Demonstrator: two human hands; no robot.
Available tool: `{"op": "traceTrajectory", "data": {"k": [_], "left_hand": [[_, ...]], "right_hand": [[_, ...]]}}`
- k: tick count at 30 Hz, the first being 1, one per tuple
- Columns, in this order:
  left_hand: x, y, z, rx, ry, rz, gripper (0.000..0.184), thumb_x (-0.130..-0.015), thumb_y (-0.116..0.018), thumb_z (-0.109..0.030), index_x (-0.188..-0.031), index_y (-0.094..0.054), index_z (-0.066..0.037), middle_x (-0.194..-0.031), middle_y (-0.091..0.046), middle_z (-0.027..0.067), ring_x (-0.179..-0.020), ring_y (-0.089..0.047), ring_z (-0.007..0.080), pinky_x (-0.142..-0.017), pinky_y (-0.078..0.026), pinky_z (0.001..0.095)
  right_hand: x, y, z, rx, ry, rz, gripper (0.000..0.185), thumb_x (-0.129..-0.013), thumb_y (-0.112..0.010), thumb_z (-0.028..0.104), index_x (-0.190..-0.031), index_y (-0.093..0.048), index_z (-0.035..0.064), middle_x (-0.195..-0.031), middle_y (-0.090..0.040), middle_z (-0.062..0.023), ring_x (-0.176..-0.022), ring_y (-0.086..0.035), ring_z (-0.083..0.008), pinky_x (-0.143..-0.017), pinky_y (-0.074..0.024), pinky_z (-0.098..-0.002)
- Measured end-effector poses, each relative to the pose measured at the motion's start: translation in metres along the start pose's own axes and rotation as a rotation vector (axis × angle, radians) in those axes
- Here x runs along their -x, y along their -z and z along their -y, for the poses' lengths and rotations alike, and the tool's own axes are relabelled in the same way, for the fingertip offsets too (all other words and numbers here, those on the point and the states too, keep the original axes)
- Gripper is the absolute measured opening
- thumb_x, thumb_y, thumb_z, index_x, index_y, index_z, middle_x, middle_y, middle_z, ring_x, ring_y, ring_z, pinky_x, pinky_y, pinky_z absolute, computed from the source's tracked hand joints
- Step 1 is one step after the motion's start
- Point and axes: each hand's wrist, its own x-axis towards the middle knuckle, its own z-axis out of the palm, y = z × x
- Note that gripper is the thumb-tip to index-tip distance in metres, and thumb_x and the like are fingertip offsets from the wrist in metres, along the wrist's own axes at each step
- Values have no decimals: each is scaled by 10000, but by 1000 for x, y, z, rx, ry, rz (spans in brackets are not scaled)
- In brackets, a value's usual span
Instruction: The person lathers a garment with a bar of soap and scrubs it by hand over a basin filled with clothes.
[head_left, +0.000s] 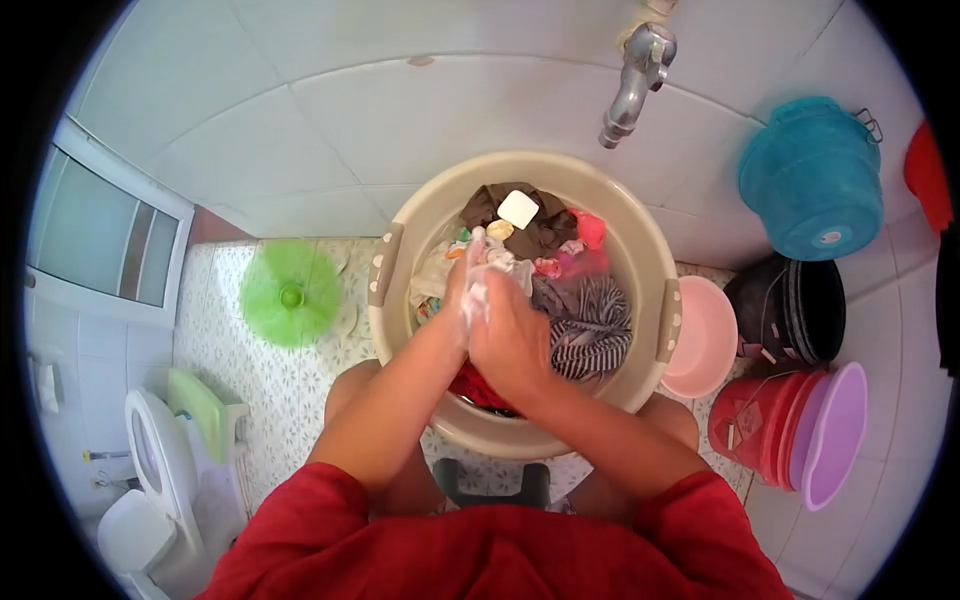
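My left hand (pixel 464 288) and my right hand (pixel 507 335) are pressed together over a large beige tub (pixel 440 432). One digit of the left hand points up, and its other fingers are hidden behind the right hand. The right hand's fingers are curled in. White lather (pixel 476 300) covers the place where the hands meet; whether a small cloth is between them I cannot make out. Around them in the tub lie a striped grey garment (pixel 592 335), a dark brown cloth (pixel 545 232), a red cloth (pixel 478 388) and a white squarish piece (pixel 518 209).
A metal tap (pixel 632 85) sticks out of the tiled wall above the tub. To the right are a pink basin (pixel 702 340), a black bucket (pixel 800 310), red buckets (pixel 755 425), a purple basin (pixel 838 435) and a hanging teal bucket (pixel 815 180). At left are a green lid (pixel 290 294) and a toilet (pixel 165 470).
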Motion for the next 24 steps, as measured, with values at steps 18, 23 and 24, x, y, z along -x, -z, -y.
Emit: {"op": "traceTrajectory", "data": {"k": [18,23,24], "left_hand": [[19,-44,-8,139,-55,-588,318,-905,-394,-162,-1161,-407,27,-1096,-522,161,-1001,-528,250,-829,-455,348],[20,-33,-5,292,-40,-477,416,-921,-349,-322,-1176,-400,3,-1149,-493,158,-1057,-498,279,-872,-442,368],[20,-36,-7,393,-19,-357,450,-910,-360,-367,-1172,-410,-5,-1145,-497,147,-1055,-496,269,-877,-438,371]], "right_hand": [[-58,56,-81,-1161,-724,133,185,-804,-506,17,-988,-508,-3,-875,-580,-95,-761,-587,-159,-645,-482,-278],[-45,35,-77,-643,-500,-67,120,-788,-515,41,-901,-483,17,-821,-553,-75,-726,-560,-143,-638,-472,-274],[-42,29,-67,-289,-372,-158,126,-774,-525,51,-882,-468,21,-795,-544,-64,-695,-551,-144,-623,-465,-275]]}}
